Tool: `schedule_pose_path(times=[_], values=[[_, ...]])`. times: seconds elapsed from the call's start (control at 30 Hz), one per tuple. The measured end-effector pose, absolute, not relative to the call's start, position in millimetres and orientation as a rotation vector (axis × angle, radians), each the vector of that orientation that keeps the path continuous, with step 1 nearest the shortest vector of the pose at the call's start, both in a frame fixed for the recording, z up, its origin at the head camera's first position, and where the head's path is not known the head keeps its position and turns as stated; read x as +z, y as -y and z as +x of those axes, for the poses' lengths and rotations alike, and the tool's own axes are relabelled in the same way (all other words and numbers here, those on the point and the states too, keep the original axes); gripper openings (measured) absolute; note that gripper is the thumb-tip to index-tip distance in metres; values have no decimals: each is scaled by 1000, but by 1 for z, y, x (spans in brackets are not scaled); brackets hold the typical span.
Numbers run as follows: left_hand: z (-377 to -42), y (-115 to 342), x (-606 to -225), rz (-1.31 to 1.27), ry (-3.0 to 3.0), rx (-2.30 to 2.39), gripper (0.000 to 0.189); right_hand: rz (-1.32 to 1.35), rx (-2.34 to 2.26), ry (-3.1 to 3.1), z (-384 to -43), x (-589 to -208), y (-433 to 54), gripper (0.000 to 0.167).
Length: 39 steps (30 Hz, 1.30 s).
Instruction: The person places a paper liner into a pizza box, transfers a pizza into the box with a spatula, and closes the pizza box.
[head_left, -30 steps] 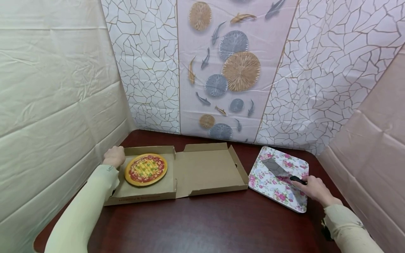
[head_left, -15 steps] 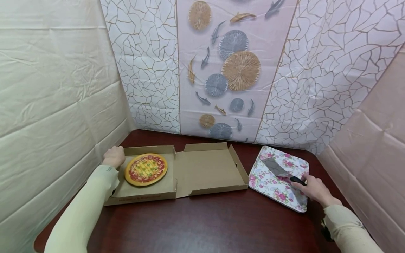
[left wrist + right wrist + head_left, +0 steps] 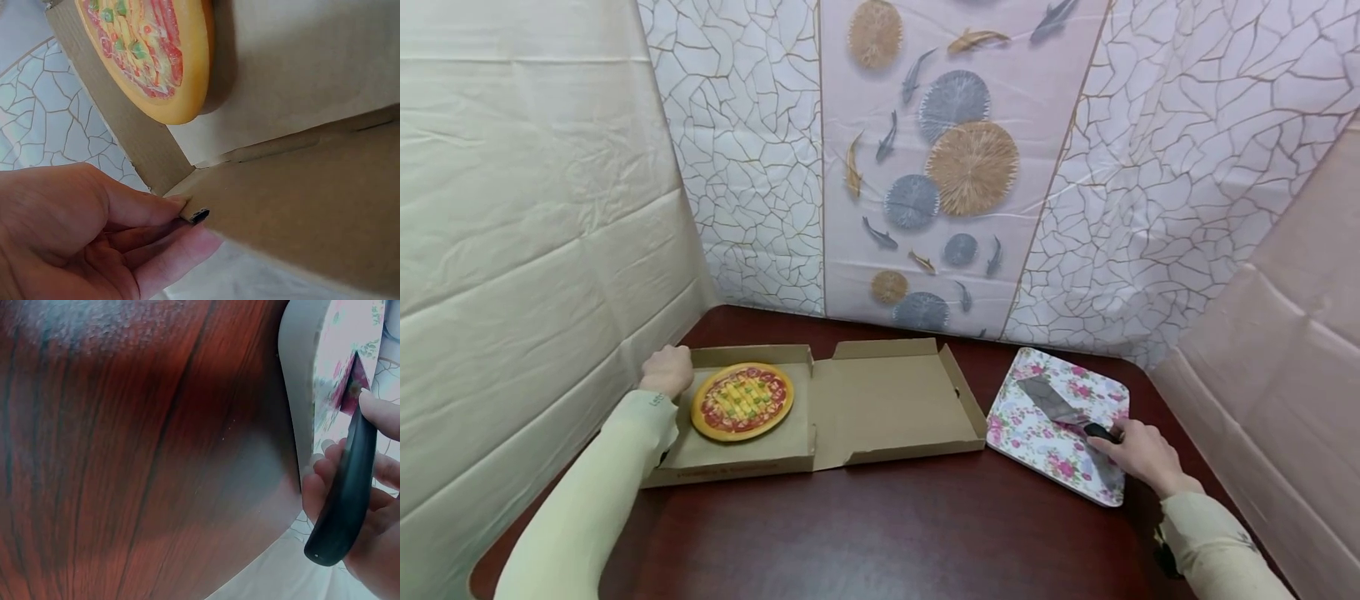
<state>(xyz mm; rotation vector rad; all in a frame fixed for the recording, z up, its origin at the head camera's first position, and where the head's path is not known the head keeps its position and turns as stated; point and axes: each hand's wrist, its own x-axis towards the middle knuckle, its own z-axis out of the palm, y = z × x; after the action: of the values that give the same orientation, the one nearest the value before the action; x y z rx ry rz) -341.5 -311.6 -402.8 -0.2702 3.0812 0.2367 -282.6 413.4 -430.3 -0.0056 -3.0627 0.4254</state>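
My left hand point(image 3: 667, 372) pinches the left wall of an open cardboard pizza box point(image 3: 895, 408) near its far corner. In the left wrist view, thumb and fingers point(image 3: 178, 262) hold the folded cardboard edge. A round toy-like pizza point(image 3: 742, 402) with a yellow crust lies in the left half of the box. My right hand point(image 3: 1142, 457) grips the black handle point(image 3: 350, 487) of a flat-bladed pizza server point(image 3: 1049, 400). Its grey blade lies over a white flowered tray point(image 3: 1060, 461), pointing to the far left. The handle crosses the palm in the right wrist view.
The box lid point(image 3: 898, 404) lies flat, opened to the right, its side close by the tray. Dark red wooden table point(image 3: 880, 533) runs along the front. Cloth walls point(image 3: 535, 208) enclose the table at left, back and right.
The head view has shifted very slightly. My right hand and the server's handle have come a little nearer to me. My left hand stays on the box wall.
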Motion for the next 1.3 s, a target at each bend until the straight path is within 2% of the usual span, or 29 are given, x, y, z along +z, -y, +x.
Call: schedule_pose_path(times=[0.17, 0.5, 0.73, 1.17, 1.3], values=[[-338, 313, -401, -266, -3085, 273, 30, -22, 415, 3048, -282, -432, -412, 49], [-333, 317, -401, -242, -3081, 289, 32, -80, 422, 3075, -281, -437, -408, 52], [-335, 318, -401, -238, -3098, 288, 32, -23, 369, 3024, -282, -438, -408, 42], [-334, 320, -402, -226, -3095, 317, 33, -40, 352, 3045, -280, -441, -406, 42], [-335, 321, -402, -256, -3099, 328, 32, -69, 372, 3077, -283, -438, -408, 52]])
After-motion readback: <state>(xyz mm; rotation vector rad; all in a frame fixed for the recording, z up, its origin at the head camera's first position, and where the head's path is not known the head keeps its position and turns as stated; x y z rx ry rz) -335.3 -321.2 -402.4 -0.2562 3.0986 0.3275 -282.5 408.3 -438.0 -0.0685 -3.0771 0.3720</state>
